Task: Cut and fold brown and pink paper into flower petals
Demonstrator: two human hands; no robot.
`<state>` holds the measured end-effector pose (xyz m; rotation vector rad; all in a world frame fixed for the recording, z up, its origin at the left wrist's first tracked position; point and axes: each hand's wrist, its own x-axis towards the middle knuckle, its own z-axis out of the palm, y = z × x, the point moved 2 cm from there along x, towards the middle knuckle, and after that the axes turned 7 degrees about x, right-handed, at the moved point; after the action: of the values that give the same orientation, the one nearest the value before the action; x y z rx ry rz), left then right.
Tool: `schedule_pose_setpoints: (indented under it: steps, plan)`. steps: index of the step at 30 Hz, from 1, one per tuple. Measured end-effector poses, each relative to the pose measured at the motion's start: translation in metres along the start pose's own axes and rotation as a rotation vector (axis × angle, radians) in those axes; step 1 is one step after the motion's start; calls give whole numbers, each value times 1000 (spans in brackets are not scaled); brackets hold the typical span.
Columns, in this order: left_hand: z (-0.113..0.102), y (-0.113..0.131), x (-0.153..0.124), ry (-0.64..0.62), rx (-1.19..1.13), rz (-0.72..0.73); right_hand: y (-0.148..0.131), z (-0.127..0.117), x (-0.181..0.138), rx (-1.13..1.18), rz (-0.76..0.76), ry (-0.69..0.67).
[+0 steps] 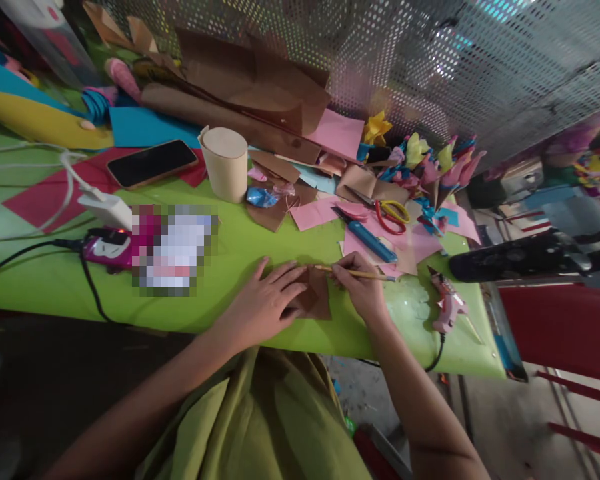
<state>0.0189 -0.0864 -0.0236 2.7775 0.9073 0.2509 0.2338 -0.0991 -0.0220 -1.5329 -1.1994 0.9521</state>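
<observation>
My left hand [265,300] lies flat with fingers stretched out on a small piece of brown paper [317,297] near the front edge of the green table [220,253]. My right hand [363,287] is closed in a writing grip on a thin wooden pencil [375,275]. The pencil's tip rests at the top edge of the brown paper.
Behind the hands lie a blue cutter [367,240], red-and-yellow scissors [390,215], pink paper scraps and folded paper flowers [430,167]. A paper cup [226,163], a phone [153,162] and brown paper rolls sit further back. A pink glue gun [447,305] lies at right.
</observation>
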Motion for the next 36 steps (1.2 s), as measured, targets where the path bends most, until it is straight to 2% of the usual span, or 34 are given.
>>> schedule_pose_setpoints:
  steps: [5,28,32,36]
  plan:
    - [0,0,0,-1,3,-2,-3,-2,-7,-32,-11,-6]
    - [3,-2,-1,-14,-5,6,-9,-5,-66,-67,134,-123]
    - [3,-2,0,-29,-17,-6,-10,-7,-62,1,101,-103]
    - [2,-2,-1,-7,-27,-17,-14,-5,-40,67,23,-11]
